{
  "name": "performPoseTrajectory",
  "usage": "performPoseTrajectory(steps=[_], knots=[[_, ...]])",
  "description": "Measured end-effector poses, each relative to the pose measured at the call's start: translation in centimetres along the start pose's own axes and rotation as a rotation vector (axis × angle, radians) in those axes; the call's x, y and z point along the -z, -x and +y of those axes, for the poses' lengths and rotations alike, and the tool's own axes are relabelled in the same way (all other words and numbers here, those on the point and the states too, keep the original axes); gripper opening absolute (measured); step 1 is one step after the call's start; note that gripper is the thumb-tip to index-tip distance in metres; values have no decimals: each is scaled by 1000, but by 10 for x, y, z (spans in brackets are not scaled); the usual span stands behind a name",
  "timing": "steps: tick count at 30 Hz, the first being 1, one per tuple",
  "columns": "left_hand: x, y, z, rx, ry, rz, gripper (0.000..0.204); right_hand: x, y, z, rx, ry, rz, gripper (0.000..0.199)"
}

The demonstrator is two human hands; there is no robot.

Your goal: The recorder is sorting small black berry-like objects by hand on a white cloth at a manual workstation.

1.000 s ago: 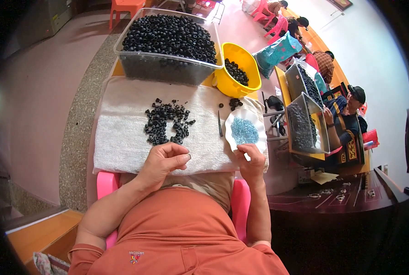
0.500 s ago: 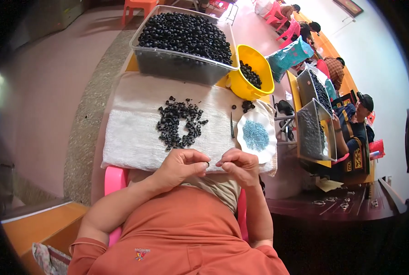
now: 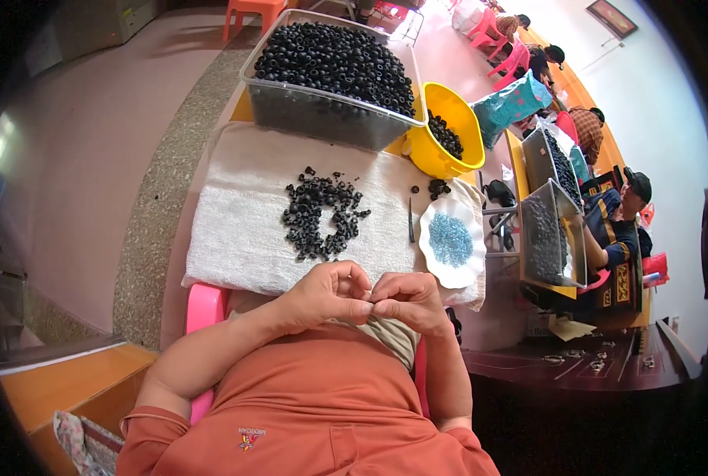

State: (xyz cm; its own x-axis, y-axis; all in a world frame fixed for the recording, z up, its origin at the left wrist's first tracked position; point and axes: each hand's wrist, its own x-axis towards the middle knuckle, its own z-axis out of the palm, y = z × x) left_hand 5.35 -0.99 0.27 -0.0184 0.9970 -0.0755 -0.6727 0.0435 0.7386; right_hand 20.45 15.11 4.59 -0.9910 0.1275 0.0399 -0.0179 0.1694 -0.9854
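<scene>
In front of my belly both hands meet, fingertips touching. My left hand (image 3: 330, 297) is closed in a pinch; a dark speck of a small black part shows at its fingertips, mostly hidden. My right hand (image 3: 414, 301) pinches against it, and whatever it holds is too small to make out. Just beyond lies a ring-shaped heap of small black parts (image 3: 303, 214) on a white towel (image 3: 235, 230). To the right, a white scalloped dish (image 3: 476, 258) holds small pale-blue pieces (image 3: 450, 239). Dark tweezers (image 3: 411, 220) lie left of the dish.
At the back stands a clear bin (image 3: 314, 119) heaped with black ring-shaped parts, beside a yellow tub (image 3: 441, 168) holding more. A few black parts (image 3: 439, 188) lie below the tub. Farther right, another person (image 3: 608, 230) sits by more clear bins (image 3: 546, 238).
My hands have come together from a small gap, the right moving left to meet the left's fingertips. The black part in my left fingers is now mostly covered. The view has shifted slightly.
</scene>
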Motion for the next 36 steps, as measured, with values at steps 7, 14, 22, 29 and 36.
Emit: performPoseTrajectory(steps=[7,14,22,29,36], knots=[[1,0,3,3,131,105,24,-18,1,3,176,388,136,14],[8,-2,-1,-105,149,153,15,-40,0,4,292,580,289,39],[2,-1,3,-87,79,234,13,1,-40,13,125,577,363,17],[1,-4,-5,-135,-63,199,10,17,-72,30,110,866,278,26],[1,-5,-5,-154,-76,176,10,6,-77,29,62,985,215,21]])
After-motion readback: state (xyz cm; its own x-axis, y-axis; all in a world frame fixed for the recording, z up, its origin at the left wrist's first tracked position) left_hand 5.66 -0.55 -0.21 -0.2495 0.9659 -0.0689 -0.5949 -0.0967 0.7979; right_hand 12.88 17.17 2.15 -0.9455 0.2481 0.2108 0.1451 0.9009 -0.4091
